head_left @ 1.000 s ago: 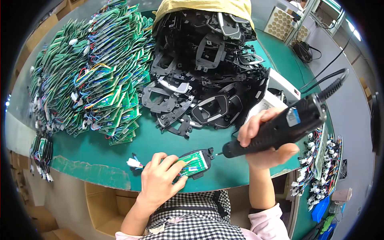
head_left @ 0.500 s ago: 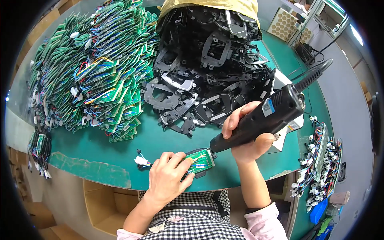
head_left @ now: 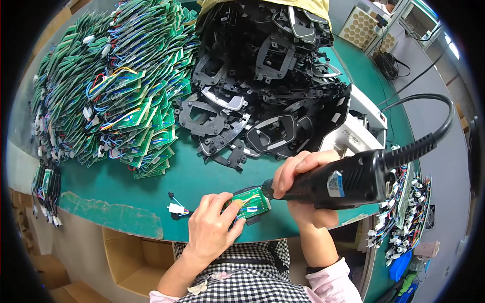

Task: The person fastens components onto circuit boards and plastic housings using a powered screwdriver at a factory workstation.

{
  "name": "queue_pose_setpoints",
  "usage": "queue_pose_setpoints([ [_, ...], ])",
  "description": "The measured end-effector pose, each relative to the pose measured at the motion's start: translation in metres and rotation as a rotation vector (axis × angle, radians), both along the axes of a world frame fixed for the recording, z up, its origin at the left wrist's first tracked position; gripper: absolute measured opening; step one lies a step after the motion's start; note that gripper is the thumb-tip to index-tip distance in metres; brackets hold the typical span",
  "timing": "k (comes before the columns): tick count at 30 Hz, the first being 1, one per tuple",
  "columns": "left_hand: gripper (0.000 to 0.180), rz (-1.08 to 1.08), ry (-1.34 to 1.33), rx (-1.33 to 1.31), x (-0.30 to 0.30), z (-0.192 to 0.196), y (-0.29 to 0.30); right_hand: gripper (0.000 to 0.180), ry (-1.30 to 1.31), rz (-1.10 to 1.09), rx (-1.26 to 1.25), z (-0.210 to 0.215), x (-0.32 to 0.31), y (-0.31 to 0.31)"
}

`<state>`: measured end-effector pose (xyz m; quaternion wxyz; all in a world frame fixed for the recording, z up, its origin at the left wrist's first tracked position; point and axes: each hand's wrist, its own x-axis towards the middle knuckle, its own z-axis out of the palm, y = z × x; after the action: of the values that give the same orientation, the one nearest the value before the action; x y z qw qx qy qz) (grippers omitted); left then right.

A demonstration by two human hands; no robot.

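Note:
Near the table's front edge lies a green circuit board [head_left: 255, 202] with wires across it, seated on a dark plastic part that shows at its edges. My left hand [head_left: 212, 227] grips its left end, fingers bent over the top. White connectors [head_left: 177, 208] on short wires stick out to the left of that hand. My right hand [head_left: 303, 174] is wrapped round a black electric screwdriver [head_left: 348, 182], tilted close to level, its cord rising at the right. The screwdriver's nose is at the board's upper right corner; the bit's tip is hidden.
A big heap of wired circuit boards [head_left: 126, 91] covers the left of the table. Black plastic frames [head_left: 275, 58] spill from a yellow sack [head_left: 262, 4] at the back. Behind my right hand stands a white device [head_left: 348, 136]. Wired boards [head_left: 399, 217] lie at the right.
The screwdriver's rear end has swung down and right, so it lies flatter, and its nose has shifted slightly left over the board's corner. My left hand stays in place.

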<state>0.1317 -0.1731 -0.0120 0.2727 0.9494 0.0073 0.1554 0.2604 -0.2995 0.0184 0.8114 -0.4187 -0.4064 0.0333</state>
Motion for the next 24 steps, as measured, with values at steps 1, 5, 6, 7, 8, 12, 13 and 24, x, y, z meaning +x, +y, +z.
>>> queue_pose_setpoints([
  [1, 0.031, 0.008, -0.003, -0.004, -0.001, -0.001, 0.0, 0.078, -0.004, 0.03, 0.007, -0.002, 0.002, -0.001],
  [5, 0.031, 0.011, -0.001, -0.021, 0.0, -0.002, 0.0, 0.068, 0.029, 0.039, -0.081, 0.002, -0.003, -0.004],
  [6, 0.031, 0.003, -0.008, -0.025, 0.001, -0.003, -0.001, 0.068, 0.027, 0.034, -0.08, 0.002, 0.0, -0.005],
  [7, 0.031, -0.006, -0.015, -0.03, 0.001, -0.002, -0.001, 0.062, -0.009, 0.131, -0.11, 0.0, 0.005, -0.005],
  [8, 0.031, -0.015, -0.02, -0.03, 0.0, -0.002, -0.002, 0.057, -0.045, 0.225, -0.141, 0.0, 0.007, -0.006],
  [12, 0.031, 0.005, -0.022, 0.007, 0.0, -0.001, -0.004, 0.051, -0.029, 0.015, -0.144, -0.005, -0.001, 0.001],
  [13, 0.031, -0.019, -0.008, 0.016, 0.001, 0.002, -0.004, 0.056, 0.03, 0.025, -0.187, -0.01, 0.001, -0.001],
  [24, 0.029, -0.12, -0.043, 0.025, 0.005, -0.001, -0.018, 0.079, -0.012, -0.653, -0.15, 0.07, 0.034, -0.095],
])
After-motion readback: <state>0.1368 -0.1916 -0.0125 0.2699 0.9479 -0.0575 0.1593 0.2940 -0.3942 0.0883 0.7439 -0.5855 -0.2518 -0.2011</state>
